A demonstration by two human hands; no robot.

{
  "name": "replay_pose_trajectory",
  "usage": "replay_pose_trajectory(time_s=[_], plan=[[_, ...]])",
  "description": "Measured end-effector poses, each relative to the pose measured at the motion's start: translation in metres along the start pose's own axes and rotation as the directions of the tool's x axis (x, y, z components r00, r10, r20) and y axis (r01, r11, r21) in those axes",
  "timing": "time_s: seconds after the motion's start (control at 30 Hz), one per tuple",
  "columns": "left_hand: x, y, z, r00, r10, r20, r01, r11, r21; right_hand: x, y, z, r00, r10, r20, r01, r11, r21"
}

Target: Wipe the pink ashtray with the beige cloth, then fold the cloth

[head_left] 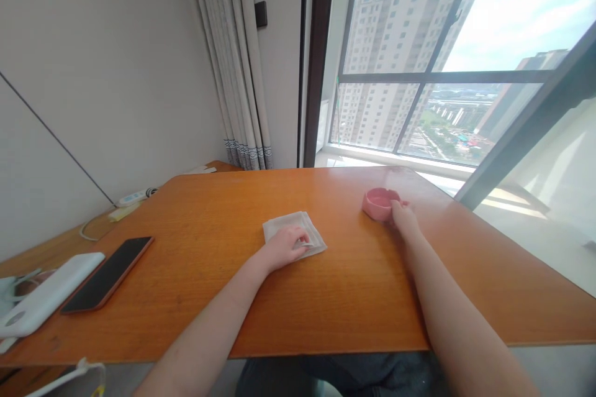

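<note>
A white folded tissue or cloth (285,220) lies near the middle of the table. My left hand (284,246) rests over it, fingers curled and closed on its upper layer at the right side. The palm hides part of the folds. Farther right, a small pink ashtray-like dish (376,205) with a low, thick wall sits on the tabletop. At its right side, my right hand (403,218) is closed on the rim, and the fingertips are partly hidden. Nothing shows inside the dish.
The brown wooden table (195,297) has its near edge at my lap. On the left lie a dark-screened phone (108,274) and a white power bank (51,292). A power strip (135,197) with cables is by the wall. A large window (419,80) stands beyond.
</note>
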State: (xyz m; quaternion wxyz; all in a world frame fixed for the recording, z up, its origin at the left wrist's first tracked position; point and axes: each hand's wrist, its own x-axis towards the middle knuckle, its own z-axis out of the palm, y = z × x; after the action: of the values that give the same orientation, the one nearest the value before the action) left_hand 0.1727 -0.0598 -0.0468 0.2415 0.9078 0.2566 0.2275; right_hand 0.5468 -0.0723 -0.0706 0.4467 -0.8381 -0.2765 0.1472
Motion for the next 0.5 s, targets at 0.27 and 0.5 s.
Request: replay_pose_trajectory(time_s=[0.27, 0.5], plan=[[0.001, 0.003, -0.003, 0.997, -0.044, 0.066, 0.040, 0.998, 0.052, 0.001, 0.003, -0.015, 0.999, 0.040, -0.022, -0.043, 0.985, -0.167], [0.000, 0.004, -0.003, 0.994, -0.054, 0.090, 0.045, 0.994, 0.097, 0.005, 0.003, -0.020, 0.998, -0.055, -0.009, 0.049, 0.940, -0.337]])
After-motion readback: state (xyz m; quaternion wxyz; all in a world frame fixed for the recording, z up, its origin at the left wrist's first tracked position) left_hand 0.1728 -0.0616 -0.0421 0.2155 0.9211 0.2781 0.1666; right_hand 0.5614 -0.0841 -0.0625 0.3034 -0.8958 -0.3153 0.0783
